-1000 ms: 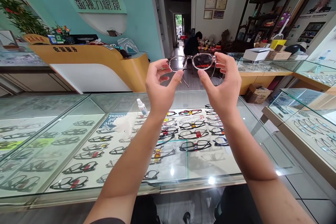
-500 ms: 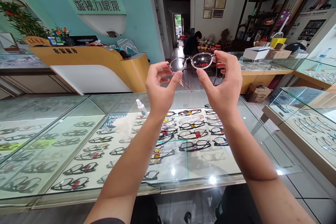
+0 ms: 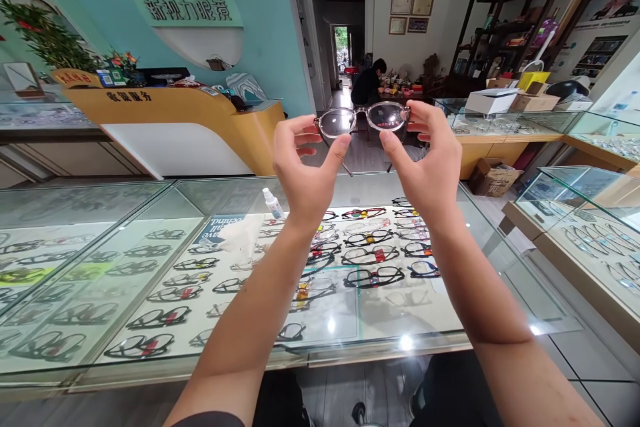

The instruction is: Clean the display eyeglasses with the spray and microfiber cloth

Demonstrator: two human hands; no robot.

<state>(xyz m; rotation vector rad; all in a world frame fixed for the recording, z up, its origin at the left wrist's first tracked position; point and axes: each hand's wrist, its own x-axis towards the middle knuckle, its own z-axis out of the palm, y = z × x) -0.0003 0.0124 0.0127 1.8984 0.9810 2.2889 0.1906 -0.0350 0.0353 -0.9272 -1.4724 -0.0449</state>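
Observation:
A pair of glasses [image 3: 361, 109] is held up in front of me, above the far edge of the glass display case [image 3: 240, 197]. Its rims are clear, and red lettering shows on the right lens. My left hand [image 3: 307, 167] pinches the left end of the frame between thumb and fingers. At the right end, my right hand [image 3: 425, 157] grips the rim and hinge the same way. Both temples hang down behind the lenses, partly hidden. Below my arms, several rows of eyeglass frames [image 3: 373, 253] lie inside the case.
On the case top stand a white spray bottle [image 3: 273, 203] and a crumpled white cloth [image 3: 239, 240]. Beyond is a yellow counter [image 3: 200, 117]. Another display case [image 3: 590, 213] flanks the right. A person [image 3: 367, 85] sits bent over a table at the back.
The glasses have tilted in my hands, so the lens reflections differ and the temples hang differently. My left hand has shifted slightly left. The view has moved a little.

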